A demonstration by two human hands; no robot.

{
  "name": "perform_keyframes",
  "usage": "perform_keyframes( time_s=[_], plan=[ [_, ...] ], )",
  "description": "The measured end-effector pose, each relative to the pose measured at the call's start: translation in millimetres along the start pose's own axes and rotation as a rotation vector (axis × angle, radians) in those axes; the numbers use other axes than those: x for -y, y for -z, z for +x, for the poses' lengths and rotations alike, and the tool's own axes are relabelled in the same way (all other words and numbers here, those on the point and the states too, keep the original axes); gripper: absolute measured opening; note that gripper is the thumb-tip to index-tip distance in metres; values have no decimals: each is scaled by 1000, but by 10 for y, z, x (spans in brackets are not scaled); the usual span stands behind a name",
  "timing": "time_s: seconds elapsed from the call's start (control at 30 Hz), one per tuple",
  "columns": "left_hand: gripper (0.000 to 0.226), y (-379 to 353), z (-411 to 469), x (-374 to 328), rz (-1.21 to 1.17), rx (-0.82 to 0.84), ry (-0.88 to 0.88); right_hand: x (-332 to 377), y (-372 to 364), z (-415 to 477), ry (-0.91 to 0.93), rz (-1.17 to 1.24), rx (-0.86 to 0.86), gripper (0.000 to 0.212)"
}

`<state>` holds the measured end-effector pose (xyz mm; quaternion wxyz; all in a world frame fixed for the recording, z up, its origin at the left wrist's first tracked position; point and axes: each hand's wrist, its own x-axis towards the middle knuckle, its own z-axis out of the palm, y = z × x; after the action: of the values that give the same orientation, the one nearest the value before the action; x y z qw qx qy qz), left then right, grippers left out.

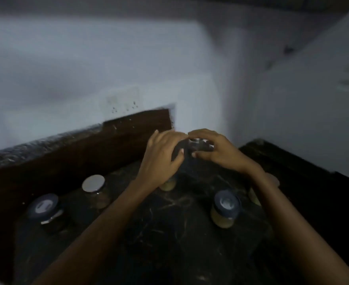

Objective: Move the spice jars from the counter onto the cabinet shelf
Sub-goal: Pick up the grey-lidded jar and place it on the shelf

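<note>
Your left hand (161, 157) and right hand (218, 151) both curl round the back jar (199, 144), near the far edge of the bench (169, 233), by the wall (107, 68). Nearer you stand the silver-lid jar (93, 185), the left blue-lid jar (43, 206) and the right blue-lid jar (226, 205). The yellow jar (167, 186) sits under your left wrist.

dark-lid jar (44, 210) upright, left | silver-lid jar (94, 189) beside it | yellow-filled jar (226, 208) upright, right | blurred jar (199, 144) farthest back

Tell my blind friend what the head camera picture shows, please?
The left hand and right hand curl around a shiny-lidded jar near the back of a dark counter. Nearer stand a silver-lidded jar and two blue-lidded jars.
</note>
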<state>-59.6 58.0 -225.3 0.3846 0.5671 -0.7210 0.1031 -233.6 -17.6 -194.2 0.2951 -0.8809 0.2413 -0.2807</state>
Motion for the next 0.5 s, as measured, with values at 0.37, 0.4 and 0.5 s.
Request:
perform_keyframes(
  time_s=[0.37, 0.4, 0.5],
  plan=[
    [54, -1340, -538, -185, -112, 497, 32, -1225, -378, -1009, -400, -89, 22, 54],
    [56, -1424, -580, -188, -80, 578, 24, -1323, -427, -1089, -467, -106, 36, 62],
    [59, -1594, -712, -176, 19, 808, -24, -1535, -593, -1316, -658, -71, 80, 88]
  ],
)
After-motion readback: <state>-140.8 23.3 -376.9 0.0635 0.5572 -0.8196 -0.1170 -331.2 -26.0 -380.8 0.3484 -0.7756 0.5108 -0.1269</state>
